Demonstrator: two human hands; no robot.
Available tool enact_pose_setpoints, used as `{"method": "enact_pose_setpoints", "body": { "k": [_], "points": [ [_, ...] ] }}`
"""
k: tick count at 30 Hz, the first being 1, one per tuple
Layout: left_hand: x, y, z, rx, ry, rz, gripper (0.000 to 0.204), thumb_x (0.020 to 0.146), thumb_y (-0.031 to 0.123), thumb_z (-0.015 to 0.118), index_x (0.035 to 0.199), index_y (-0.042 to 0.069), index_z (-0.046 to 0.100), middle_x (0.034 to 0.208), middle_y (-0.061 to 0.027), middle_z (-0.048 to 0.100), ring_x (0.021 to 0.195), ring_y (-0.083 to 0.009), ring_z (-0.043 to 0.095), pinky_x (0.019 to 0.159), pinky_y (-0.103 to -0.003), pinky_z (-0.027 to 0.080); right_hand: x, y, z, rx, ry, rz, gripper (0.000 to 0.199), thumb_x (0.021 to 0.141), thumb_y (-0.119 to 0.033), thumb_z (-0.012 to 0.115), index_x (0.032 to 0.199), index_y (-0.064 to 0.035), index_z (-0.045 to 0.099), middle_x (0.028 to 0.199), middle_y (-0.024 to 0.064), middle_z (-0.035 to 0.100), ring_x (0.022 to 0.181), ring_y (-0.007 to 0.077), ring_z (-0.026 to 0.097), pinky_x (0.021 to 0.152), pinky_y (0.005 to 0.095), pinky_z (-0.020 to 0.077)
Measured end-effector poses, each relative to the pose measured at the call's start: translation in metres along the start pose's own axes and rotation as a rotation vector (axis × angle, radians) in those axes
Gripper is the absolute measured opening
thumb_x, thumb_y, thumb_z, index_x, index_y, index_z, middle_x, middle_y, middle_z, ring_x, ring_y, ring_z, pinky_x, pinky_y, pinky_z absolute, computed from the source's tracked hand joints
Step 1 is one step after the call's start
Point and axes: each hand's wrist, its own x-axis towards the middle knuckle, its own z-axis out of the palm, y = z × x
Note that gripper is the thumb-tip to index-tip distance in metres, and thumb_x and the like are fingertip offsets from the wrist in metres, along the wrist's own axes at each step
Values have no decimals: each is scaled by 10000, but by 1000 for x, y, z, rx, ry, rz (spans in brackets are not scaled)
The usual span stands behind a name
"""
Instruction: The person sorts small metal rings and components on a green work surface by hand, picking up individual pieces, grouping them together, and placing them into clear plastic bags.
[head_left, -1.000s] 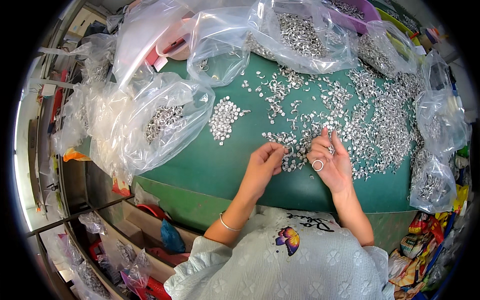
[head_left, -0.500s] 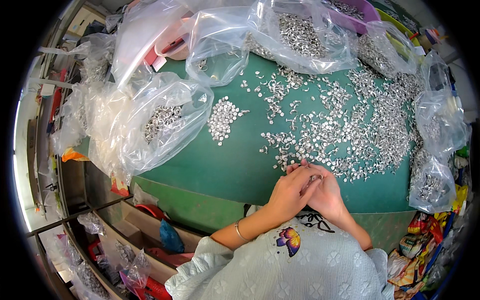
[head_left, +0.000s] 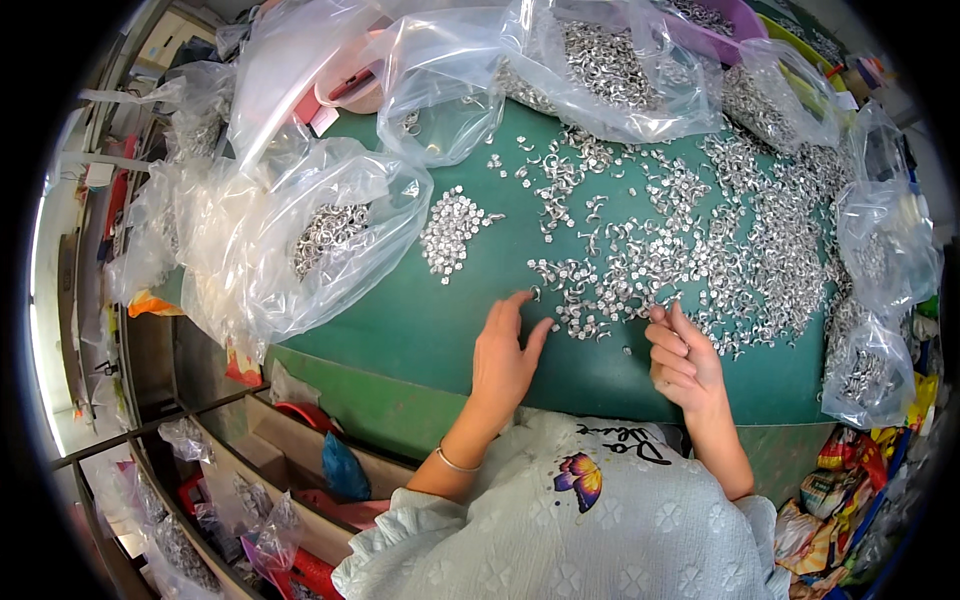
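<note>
While both hands rest apart on the green surface (head_left: 420, 330), the scatter of small silver pieces (head_left: 640, 270) lies just ahead, the open left hand (head_left: 503, 352) touching its near edge and the loosely curled right hand (head_left: 682, 362) nearer its dense part.

Single head-worn fisheye view, aimed steeply down from above the person's chest at close range. Green table (head_left: 420, 330) fills the centre; forearms enter from 6 o'clock. Clear bags (head_left: 300, 250) are crowded from 9 to 3 o'clock, edges bent toward the rim.
</note>
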Motion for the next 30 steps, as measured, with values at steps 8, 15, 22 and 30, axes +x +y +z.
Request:
{"method": "enact_pose_setpoints", "body": {
  "k": [8, 15, 22, 30],
  "points": [
    [-31, 27, 7, -168, -757, 155, 228, 825, 238, 674, 840, 12, 651, 786, -141, 643, 652, -326, 603, 594, -382, 462, 14, 46, -5, 368, 40, -15, 236, 978, -246, 457, 850, -48, 464, 823, 54, 418, 847, 191, 467, 901, 373, 429],
    [-21, 53, 19, -257, -728, 84, 152, 869, 140, 610, 874, -8, 642, 690, -156, 624, 582, -287, 591, 566, -355, 447, 4, 36, -18, -239, 69, -69, 210, 940, -207, 530, 964, -6, 585, 950, 95, 582, 912, 220, 580, 899, 371, 464],
    [-7, 72, 35, -440, -799, 87, 87, 864, 76, 616, 914, 11, 644, 637, -72, 573, 539, -95, 490, 506, -265, 380, -26, 22, 0, -187, 323, -336, 238, 909, -152, 598, 1095, -4, 570, 916, 64, 595, 852, 178, 585, 779, 290, 482],
    [35, 83, 70, -149, -617, 221, 104, 858, 99, 629, 926, 23, 648, 530, -44, 445, 466, -102, 409, 456, -281, 330, -56, -60, -10, -1798, 847, -1119, 155, 804, -132, 696, 932, -45, 700, 668, 62, 615, 526, 149, 546, 505, 284, 439]
  ]
}}
